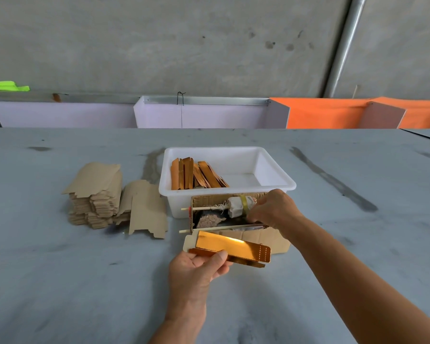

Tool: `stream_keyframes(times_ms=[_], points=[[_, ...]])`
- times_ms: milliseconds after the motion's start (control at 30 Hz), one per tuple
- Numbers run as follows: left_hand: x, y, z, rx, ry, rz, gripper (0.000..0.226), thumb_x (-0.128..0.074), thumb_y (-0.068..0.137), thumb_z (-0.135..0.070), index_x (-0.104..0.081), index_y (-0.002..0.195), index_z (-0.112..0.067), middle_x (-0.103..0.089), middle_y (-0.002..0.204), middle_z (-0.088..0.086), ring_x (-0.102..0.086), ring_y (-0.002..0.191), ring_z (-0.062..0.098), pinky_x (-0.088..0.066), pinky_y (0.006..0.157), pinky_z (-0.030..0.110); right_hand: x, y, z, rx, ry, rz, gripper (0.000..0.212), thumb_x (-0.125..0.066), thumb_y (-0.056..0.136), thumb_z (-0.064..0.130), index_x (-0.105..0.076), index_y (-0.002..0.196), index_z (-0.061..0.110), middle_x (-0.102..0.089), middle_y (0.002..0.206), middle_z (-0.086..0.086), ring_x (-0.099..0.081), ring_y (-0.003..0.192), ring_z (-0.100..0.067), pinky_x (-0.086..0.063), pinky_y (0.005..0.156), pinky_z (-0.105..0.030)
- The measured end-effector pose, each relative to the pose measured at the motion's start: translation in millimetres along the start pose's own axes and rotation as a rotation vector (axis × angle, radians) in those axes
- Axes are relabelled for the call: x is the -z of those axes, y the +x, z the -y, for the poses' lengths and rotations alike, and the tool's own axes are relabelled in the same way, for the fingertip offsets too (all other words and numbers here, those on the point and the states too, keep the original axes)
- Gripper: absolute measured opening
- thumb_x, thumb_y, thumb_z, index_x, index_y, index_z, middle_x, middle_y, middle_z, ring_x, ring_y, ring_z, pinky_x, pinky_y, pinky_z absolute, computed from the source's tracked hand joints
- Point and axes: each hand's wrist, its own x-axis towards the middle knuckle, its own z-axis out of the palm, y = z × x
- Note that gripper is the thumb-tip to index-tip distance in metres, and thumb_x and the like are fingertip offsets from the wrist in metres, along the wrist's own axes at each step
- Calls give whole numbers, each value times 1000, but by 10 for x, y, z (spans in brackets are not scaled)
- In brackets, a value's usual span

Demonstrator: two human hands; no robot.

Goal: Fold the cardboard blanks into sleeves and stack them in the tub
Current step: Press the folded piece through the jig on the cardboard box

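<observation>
Left grip (196,266) pinches a gold blank (230,247), half folded, low over the counter (60,281). Right grip (274,209) reaches into an open cardboard box (266,240) of tools; fingers hidden, can't tell what it has. Folding step underway; next probably needs closing the sleeve, then tub (278,181). One tub, roughly a dozen sleeves (196,175) inside, two blank piles (97,194).

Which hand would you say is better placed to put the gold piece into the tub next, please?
Probably the left hand: it already grips the gold piece just in front of the white tub. The right hand is busy reaching into the small cardboard box of tools.
</observation>
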Motion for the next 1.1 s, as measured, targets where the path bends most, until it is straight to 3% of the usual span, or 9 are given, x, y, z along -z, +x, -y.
stream_keyframes(times_ms=[100, 233, 333, 467, 600, 767, 867, 1100], points=[[-7, 5, 9, -16, 25, 4, 18, -75, 71, 2, -66, 85, -3, -73, 74, 13, -71, 66, 29, -54, 54, 22, 51, -27, 60, 24, 6, -3, 23, -72, 79, 12, -68, 100, 4, -61, 89, -3, -51, 67, -11, -48, 59, -20], [-33, 16, 21, -33, 41, 15, 15, -73, 72, 5, -67, 84, -3, -73, 73, 14, -71, 64, 29, -54, 54, 23, 72, -76, 95, 31, -42, -40, 23, -72, 79, 7, -69, 101, 4, -66, 96, -8, -61, 80, -17, -56, 74, -27], [-61, 18, 31, -52, 57, 25, 17, -72, 74, 7, -67, 86, -4, -73, 74, 12, -71, 65, 27, -55, 55, 23, 90, -107, 101, 6, 12, -41, 29, -76, 73, 4, -64, 100, 4, -62, 86, -5, -58, 71, -15, -54, 64, -24], [-92, 23, 55, -53, 71, 14, 18, -70, 75, 9, -66, 87, -4, -73, 72, 11, -71, 64, 26, -55, 56, 25, 106, -176, 116, 20, 30, -73, 28, -77, 70, 2, -59, 91, 9, -54, 72, -1, -55, 64, -15, -54, 62, -27], [-116, 17, 57, -55, 72, -3, 16, -71, 74, 9, -67, 83, -5, -73, 71, 11, -71, 63, 25, -55, 56, 24, 93, -233, 78, 34, 81, -113, 31, -75, 73, 5, -60, 99, 11, -58, 79, -2, -60, 67, -18, -55, 60, -30], [-117, 12, 47, -66, 71, -8, 17, -71, 74, 8, -67, 84, -5, -73, 72, 10, -71, 64, 24, -55, 56, 23, 65, -346, 3, 58, 200, -153, 29, -75, 70, 8, -58, 92, 15, -60, 80, -3, -59, 72, -21, -49, 55, -30], [-118, 17, 46, -64, 70, -8, 17, -70, 75, 9, -67, 87, -3, -73, 72, 10, -71, 64, 25, -56, 56, 24, 79, -447, -81, 54, 263, -163, 32, -81, 67, 13, -60, 90, 18, -62, 82, 1, -58, 72, -16, -41, 50, -24], [-112, 13, 38, -56, 68, -14, 20, -70, 74, 10, -67, 85, -6, -73, 72, 10, -71, 63, 22, -56, 56, 24, 37, -662, -256, 37, 400, -175, 31, -81, 68, 15, -54, 77, 25, -63, 73, 0, -51, 52, -10, -32, 36, -16]])
